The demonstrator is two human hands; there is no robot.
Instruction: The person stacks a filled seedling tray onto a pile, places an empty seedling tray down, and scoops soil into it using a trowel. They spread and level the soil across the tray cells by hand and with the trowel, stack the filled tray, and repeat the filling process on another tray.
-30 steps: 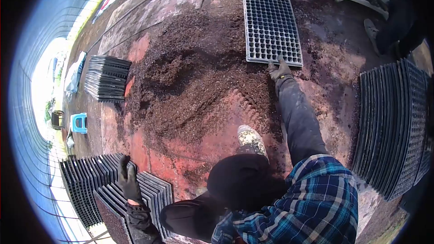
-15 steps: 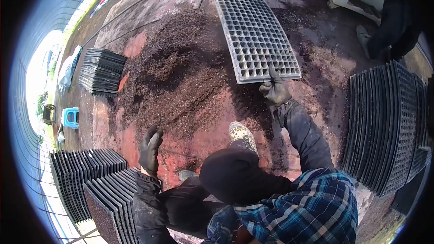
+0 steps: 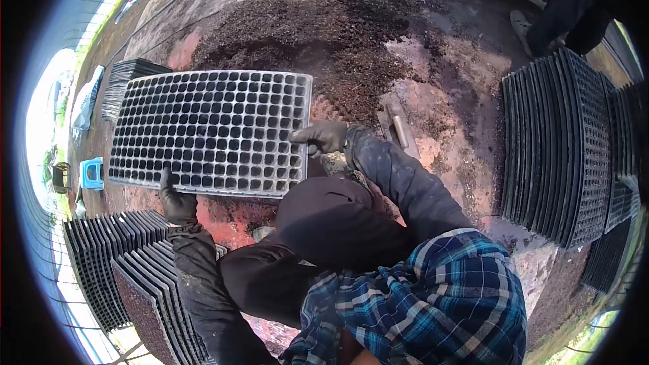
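A black plastic seedling tray (image 3: 209, 132) with rows of square cells hangs level in front of my knees, in both gloved hands. My left hand (image 3: 178, 203) grips its near long edge, thumb on top and fingers hidden beneath. At the right short edge, my right hand (image 3: 322, 138) pinches the rim with the thumb over it. The cells look dark; how deep any soil lies in them I cannot tell. Dark loose soil (image 3: 304, 30) is spread on the ground beyond the tray. A flat trowel (image 3: 401, 131) with a pale handle lies right of my right hand.
Upright stacks of trays stand at the right (image 3: 544, 155), and soil-filled trays (image 3: 145, 304) stand near my left arm. Another tray stack (image 3: 128, 71) is partly behind the held tray. A blue stool (image 3: 91, 174) is at far left. Another person's legs (image 3: 568, 10) show at upper right.
The tray has swung from upper right to the left and turned sideways, closer to me. My left hand, earlier open and apart from it, now holds its near edge. The trowel has come into view.
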